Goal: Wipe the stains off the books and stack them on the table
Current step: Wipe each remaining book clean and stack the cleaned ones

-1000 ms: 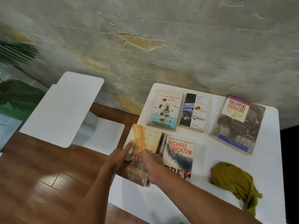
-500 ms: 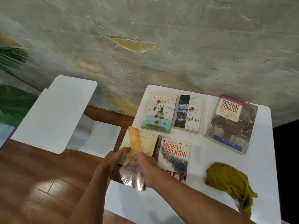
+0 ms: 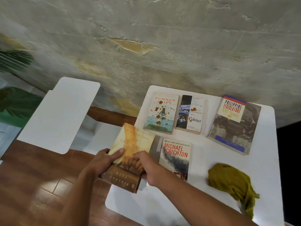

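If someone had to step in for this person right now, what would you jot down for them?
Left hand and right hand both grip the tan book, lifted at the white table's left edge.
Four other books lie flat: Summer book and Contact book with brown stains, Philippine book, Crichton book.
Green cloth lies untouched at the right.
Done: nothing stacked yet.
Left: wipe the stains, stack all five.

Soft, dim indoor light. The white table (image 3: 263, 160) is the brightest area. A pale glare patch lies on the wooden floor (image 3: 48, 185) at 8 o'clock. The wall (image 3: 162, 38) bows from wide-angle distortion. The forearms at 6 o'clock are slightly blurred; book titles read sharply.
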### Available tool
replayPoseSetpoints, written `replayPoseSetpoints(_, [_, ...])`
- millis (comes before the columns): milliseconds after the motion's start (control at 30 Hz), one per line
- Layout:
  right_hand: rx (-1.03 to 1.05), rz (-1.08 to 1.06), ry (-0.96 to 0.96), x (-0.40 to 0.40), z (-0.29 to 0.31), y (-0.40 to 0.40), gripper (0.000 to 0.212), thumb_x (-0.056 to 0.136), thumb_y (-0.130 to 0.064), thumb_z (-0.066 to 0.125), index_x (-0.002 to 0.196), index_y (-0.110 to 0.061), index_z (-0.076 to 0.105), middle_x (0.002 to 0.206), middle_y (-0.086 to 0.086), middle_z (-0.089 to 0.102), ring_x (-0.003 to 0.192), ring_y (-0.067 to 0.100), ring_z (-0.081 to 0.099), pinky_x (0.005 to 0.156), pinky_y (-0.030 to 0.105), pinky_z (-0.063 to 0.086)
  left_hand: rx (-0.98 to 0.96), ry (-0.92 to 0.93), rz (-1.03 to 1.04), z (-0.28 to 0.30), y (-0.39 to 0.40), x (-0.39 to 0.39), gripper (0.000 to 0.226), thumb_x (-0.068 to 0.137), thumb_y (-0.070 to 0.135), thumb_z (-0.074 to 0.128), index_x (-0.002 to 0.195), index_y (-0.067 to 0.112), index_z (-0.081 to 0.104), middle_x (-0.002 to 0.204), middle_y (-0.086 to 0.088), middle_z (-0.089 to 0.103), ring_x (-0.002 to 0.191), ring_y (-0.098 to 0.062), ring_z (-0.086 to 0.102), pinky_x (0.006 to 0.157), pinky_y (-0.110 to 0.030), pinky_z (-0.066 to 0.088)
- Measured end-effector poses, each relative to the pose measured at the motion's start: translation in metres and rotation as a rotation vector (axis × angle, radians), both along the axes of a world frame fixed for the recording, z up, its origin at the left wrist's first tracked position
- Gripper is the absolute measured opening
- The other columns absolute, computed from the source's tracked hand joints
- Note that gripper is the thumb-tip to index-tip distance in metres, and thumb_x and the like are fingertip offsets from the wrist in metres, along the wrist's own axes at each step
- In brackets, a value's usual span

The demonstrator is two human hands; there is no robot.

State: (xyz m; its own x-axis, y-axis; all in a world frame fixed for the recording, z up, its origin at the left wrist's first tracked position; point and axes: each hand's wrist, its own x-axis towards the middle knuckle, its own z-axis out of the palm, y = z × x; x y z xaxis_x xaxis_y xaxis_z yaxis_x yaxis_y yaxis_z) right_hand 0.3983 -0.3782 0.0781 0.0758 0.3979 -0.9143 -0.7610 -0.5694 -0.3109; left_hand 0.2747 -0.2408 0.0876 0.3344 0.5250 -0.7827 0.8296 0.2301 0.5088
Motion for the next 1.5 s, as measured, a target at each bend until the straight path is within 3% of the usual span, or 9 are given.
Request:
replayPoseSetpoints(100, [0.053,0.079,0.0,0.001,0.004,-0.002,0.022,0.083,-0.034,0.067,0.096,-0.017,0.066,0.082,0.002,0.065,0.079,0.018,0.059,0.087,0.036,0.053,0.007,-0.037,0.05,0.015,-0.004,-0.016,0.07,0.074,0.066,0.072,0.112,0.008,0.066,0.088,-0.013,0.078,0.078,-0.033,0.076,0.071,-0.039,0.059])
replayPoseSetpoints(300, [0.219,0.163,-0.046,0.011,0.023,0.001,0.04,0.087,-0.048,0.068,0.119,-0.024,0.062,0.108,-0.003,0.067,0.1,0.015,0.058,0.077,0.03,0.042,0.09,-0.14,0.136,0.045,0.002,-0.017,0.068,0.074,0.064,0.072,0.11,0.006,0.069,0.09,-0.017,0.077,0.08,-0.038,0.075,0.082,-0.048,0.059])
replayPoseSetpoints(400, [0.254,0.107,-0.198,0.022,0.025,-0.001,0.032,0.087,-0.046,0.071,0.111,-0.024,0.065,0.105,-0.002,0.073,0.1,0.018,0.066,0.086,0.037,0.052,0.122,-0.169,0.119,0.056,0.002,0.005,0.067,0.076,0.064,0.072,0.109,0.007,0.068,0.087,-0.015,0.077,0.075,-0.035,0.075,0.071,-0.04,0.056])
replayPoseSetpoints(567, [0.363,0.004,-0.431,0.072,0.036,-0.014,0.029,0.09,-0.047,0.068,0.111,-0.026,0.064,0.103,-0.007,0.072,0.094,0.01,0.068,0.071,0.025,0.055,0.161,-0.248,0.089,0.067,-0.009,0.064,0.053,0.081,0.057,0.066,0.105,0.01,0.067,0.08,-0.008,0.078,0.068,-0.026,0.076,0.061,-0.032,0.055])
replayPoseSetpoints(667, [0.337,-0.042,-0.528,0.102,0.038,-0.025,0.053,0.083,-0.06,0.069,0.121,-0.024,0.06,0.112,-0.005,0.071,0.1,0.014,0.069,0.084,0.031,0.055,0.13,-0.29,0.057,0.065,-0.022,0.1,0.057,0.083,0.06,0.064,0.109,0.01,0.068,0.086,-0.009,0.078,0.073,-0.029,0.076,0.064,-0.034,0.057])
replayPoseSetpoints(933, [0.231,-0.257,-0.651,0.192,0.043,-0.086,0.048,0.087,-0.055,0.069,0.114,-0.017,0.062,0.103,-0.001,0.075,0.089,0.014,0.073,0.077,0.032,0.059,0.014,-0.361,-0.055,0.042,-0.064,0.21,0.061,0.081,0.067,0.067,0.113,0.015,0.071,0.094,-0.006,0.078,0.084,-0.027,0.076,0.083,-0.044,0.06])
replayPoseSetpoints(1133, [0.114,-0.421,-0.668,0.231,0.03,-0.139,0.039,0.09,-0.047,0.069,0.113,-0.016,0.062,0.105,0.002,0.073,0.094,0.02,0.072,0.082,0.039,0.059,0.027,-0.336,-0.204,0.014,-0.108,0.273,0.055,0.083,0.074,0.06,0.099,0.022,0.07,0.087,0.0,0.077,0.077,-0.018,0.075,0.069,-0.03,0.057])
replayPoseSetpoints(1300, [0.068,-0.498,-0.656,0.255,0.014,-0.177,0.031,0.094,-0.043,0.066,0.109,-0.016,0.067,0.099,0.005,0.077,0.086,0.021,0.075,0.072,0.037,0.061,0.043,-0.306,-0.327,-0.013,-0.139,0.311,0.076,0.079,0.084,0.052,0.126,0.024,0.062,0.111,0.002,0.072,0.1,-0.02,0.069,0.097,-0.043,0.054])
replayPoseSetpoints(1500, [0.022,-0.555,-0.665,0.274,0.001,-0.196,0.027,0.095,-0.042,0.064,0.105,-0.016,0.067,0.093,0.005,0.076,0.079,0.019,0.075,0.063,0.028,0.057,0.109,-0.273,-0.459,-0.022,-0.166,0.337,0.043,0.087,0.065,0.063,0.104,0.027,0.053,0.092,0.008,0.064,0.091,-0.017,0.064,0.087,-0.034,0.053])
